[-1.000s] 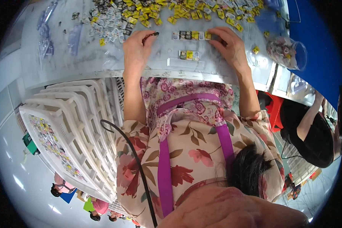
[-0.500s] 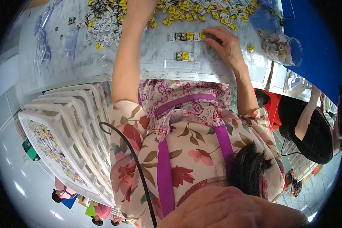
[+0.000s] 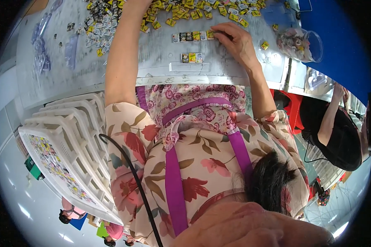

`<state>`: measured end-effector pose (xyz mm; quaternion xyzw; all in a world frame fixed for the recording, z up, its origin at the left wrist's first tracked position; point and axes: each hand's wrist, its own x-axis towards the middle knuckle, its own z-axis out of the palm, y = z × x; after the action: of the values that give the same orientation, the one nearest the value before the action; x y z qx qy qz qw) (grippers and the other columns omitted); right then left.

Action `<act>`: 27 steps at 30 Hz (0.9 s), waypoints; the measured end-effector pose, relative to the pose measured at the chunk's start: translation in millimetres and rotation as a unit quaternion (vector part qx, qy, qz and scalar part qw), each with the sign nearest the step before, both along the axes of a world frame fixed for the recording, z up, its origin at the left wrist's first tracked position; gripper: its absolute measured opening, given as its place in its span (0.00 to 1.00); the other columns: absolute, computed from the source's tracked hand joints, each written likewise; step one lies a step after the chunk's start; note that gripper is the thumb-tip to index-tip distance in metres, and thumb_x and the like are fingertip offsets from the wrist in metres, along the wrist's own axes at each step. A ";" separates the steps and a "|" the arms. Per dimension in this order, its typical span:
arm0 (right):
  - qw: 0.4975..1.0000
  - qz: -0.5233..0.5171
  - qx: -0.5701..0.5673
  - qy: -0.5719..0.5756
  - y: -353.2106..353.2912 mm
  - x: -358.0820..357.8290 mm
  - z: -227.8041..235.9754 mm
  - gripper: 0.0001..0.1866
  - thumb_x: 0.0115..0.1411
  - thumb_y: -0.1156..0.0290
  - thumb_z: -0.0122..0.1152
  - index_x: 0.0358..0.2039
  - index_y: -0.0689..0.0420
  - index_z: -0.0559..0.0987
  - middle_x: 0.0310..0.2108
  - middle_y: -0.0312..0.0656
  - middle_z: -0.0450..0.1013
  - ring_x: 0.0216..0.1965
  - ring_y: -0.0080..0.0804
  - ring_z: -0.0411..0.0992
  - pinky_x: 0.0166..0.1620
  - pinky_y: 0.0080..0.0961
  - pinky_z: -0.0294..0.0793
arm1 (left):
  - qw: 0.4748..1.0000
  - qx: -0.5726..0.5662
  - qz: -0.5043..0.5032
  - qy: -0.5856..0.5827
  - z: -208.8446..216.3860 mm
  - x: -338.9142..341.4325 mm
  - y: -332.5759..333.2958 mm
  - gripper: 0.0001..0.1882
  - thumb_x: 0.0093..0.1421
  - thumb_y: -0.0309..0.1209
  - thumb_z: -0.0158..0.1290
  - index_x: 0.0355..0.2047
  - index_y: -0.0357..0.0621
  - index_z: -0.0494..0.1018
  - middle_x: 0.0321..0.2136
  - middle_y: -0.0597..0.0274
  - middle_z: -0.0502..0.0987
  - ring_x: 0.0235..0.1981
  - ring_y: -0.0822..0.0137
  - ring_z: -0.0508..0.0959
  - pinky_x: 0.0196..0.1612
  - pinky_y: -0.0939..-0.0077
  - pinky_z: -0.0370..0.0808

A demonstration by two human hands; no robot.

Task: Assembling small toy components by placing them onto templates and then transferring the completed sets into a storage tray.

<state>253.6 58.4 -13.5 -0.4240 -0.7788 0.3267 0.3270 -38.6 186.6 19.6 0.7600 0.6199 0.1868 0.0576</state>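
Note:
A straight row of small printed blocks (image 3: 193,36), white, black and yellow, lies on the grey table. At the row's right end my right hand (image 3: 237,41) has its thumb and forefinger curled against the last yellow block (image 3: 210,35). Nearer to me sits a short row of three blocks (image 3: 191,58), just beyond a clear plastic strip (image 3: 189,67). My left hand (image 3: 138,2) reaches over the loose pile of yellow, white and black blocks (image 3: 183,14); its fingers lie beyond the upper edge of the view.
A clear jar (image 3: 297,44) lies on its side at the right. Clear plastic pieces (image 3: 40,49) lie at the table's left. Stacked white trays (image 3: 66,140) stand below left, the outer one bearing blocks. Another person's arm (image 3: 332,115) shows at the right.
The whole view has shifted a little, so table things sit further left and higher. My left hand has slid further out at the upper edge; my right hand stays at the row's end.

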 end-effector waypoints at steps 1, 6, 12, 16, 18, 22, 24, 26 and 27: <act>1.000 0.000 -0.006 0.005 -0.7 0.7 0.4 0.10 0.60 0.74 0.64 0.43 0.57 0.82 0.39 0.38 0.78 0.36 0.28 0.76 0.38 0.24 0.74 | 0.999 0.042 -0.016 0.000 1.2 0.7 -3.1 0.04 0.52 0.24 0.59 0.26 0.35 0.78 0.24 0.43 0.77 0.28 0.46 0.79 0.35 0.56 0.76; 1.000 -0.005 -0.003 0.005 0.6 -0.3 -2.6 0.10 0.60 0.74 0.64 0.43 0.57 0.83 0.38 0.38 0.78 0.36 0.28 0.76 0.38 0.24 0.74 | 0.981 -0.031 0.161 0.104 -8.0 -8.5 -9.6 0.08 0.55 0.28 0.62 0.36 0.41 0.83 0.30 0.49 0.83 0.30 0.56 0.83 0.34 0.64 0.78; 0.993 0.033 0.112 0.021 49.1 -56.1 66.7 0.07 0.60 0.75 0.61 0.39 0.60 0.81 0.35 0.42 0.76 0.34 0.35 0.75 0.36 0.30 0.74 | 0.949 -0.040 0.168 -0.265 18.8 -6.7 -91.1 0.10 0.62 0.26 0.58 0.43 0.39 0.82 0.30 0.60 0.83 0.29 0.70 0.81 0.32 0.75 0.76; 0.950 0.040 0.251 -0.180 114.4 -86.7 39.4 0.06 0.52 0.74 0.61 0.33 0.57 0.81 0.36 0.45 0.75 0.40 0.44 0.74 0.40 0.37 0.75 | 0.896 -0.083 0.135 -0.414 6.3 7.7 -118.9 0.09 0.60 0.25 0.59 0.41 0.38 0.80 0.31 0.61 0.83 0.30 0.73 0.81 0.33 0.79 0.75; 0.948 0.054 0.209 -0.233 122.6 -100.6 40.9 0.08 0.50 0.74 0.61 0.33 0.56 0.81 0.38 0.44 0.75 0.41 0.44 0.73 0.41 0.37 0.76 | 0.876 -0.119 0.139 -0.447 8.8 10.5 -142.4 0.09 0.60 0.27 0.60 0.41 0.37 0.80 0.31 0.65 0.84 0.32 0.79 0.80 0.33 0.86 0.74; 0.908 0.068 0.220 -0.351 128.0 -111.1 46.7 0.10 0.49 0.74 0.64 0.35 0.55 0.82 0.42 0.42 0.74 0.44 0.43 0.73 0.43 0.35 0.77 | 0.882 -0.180 0.144 -0.412 -3.8 4.7 -169.9 0.09 0.60 0.26 0.59 0.40 0.37 0.81 0.30 0.63 0.84 0.31 0.79 0.80 0.33 0.86 0.74; 0.882 0.043 0.267 -0.385 131.0 -106.7 37.8 0.11 0.49 0.74 0.66 0.35 0.55 0.82 0.43 0.42 0.74 0.44 0.42 0.73 0.44 0.34 0.77 | 0.891 -0.189 0.133 -0.391 -11.2 10.6 -171.3 0.09 0.59 0.26 0.59 0.39 0.38 0.82 0.29 0.62 0.84 0.30 0.78 0.81 0.33 0.85 0.74; 0.875 0.082 0.240 -0.411 126.5 -134.8 41.1 0.15 0.50 0.74 0.67 0.40 0.54 0.81 0.44 0.42 0.74 0.46 0.41 0.73 0.46 0.33 0.76 | 0.902 -0.185 0.159 -0.355 -15.4 1.6 -183.3 0.08 0.58 0.27 0.59 0.38 0.39 0.83 0.28 0.61 0.84 0.30 0.77 0.81 0.33 0.83 0.74; 0.877 0.098 0.244 -0.403 126.8 -149.1 44.9 0.15 0.50 0.74 0.67 0.40 0.54 0.81 0.44 0.42 0.74 0.46 0.41 0.73 0.46 0.33 0.76 | 0.913 -0.185 0.172 -0.320 -17.7 -4.0 -190.2 0.08 0.58 0.27 0.59 0.37 0.39 0.83 0.28 0.60 0.84 0.29 0.76 0.81 0.33 0.82 0.75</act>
<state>104.6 185.2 31.5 -0.3472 -0.9358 -0.0424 0.0439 -42.6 -3.6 1.9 0.5172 0.7126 0.3092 0.3594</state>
